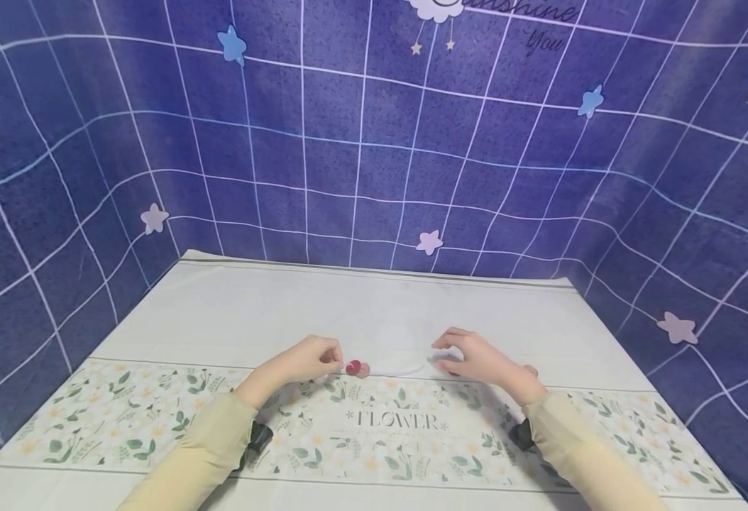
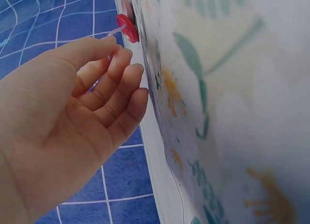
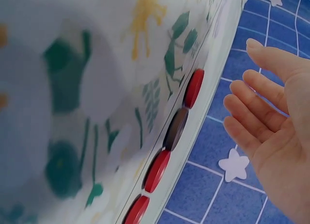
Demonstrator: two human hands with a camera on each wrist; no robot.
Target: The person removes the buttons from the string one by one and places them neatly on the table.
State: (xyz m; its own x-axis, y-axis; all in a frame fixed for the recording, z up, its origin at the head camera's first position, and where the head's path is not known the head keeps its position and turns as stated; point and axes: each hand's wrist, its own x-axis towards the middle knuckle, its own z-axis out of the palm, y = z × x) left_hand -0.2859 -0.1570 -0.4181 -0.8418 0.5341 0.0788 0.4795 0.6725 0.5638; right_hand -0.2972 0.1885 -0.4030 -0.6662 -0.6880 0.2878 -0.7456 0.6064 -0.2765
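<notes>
My left hand (image 1: 313, 357) pinches the end of a thin white string (image 2: 116, 31) between thumb and index finger. This string runs to a red button (image 2: 128, 28) just beyond the fingertips. A duller pinkish-brown button (image 1: 364, 370) lies right beside the red one. More of the string stretches over the table to the right of them. My right hand (image 1: 473, 357) hovers above the table, its fingers loosely bent and holding nothing. Below it, in the right wrist view, a row holds a red button (image 3: 194, 88), a dark brown button (image 3: 176, 129) and further red buttons (image 3: 157, 171).
A white tablecloth (image 1: 374, 305) with a printed flower band covers the table. Blue grid-patterned curtain (image 1: 348, 156) with star shapes stands behind and on both sides. Dark wrist straps (image 1: 259, 436) sit on both sleeves.
</notes>
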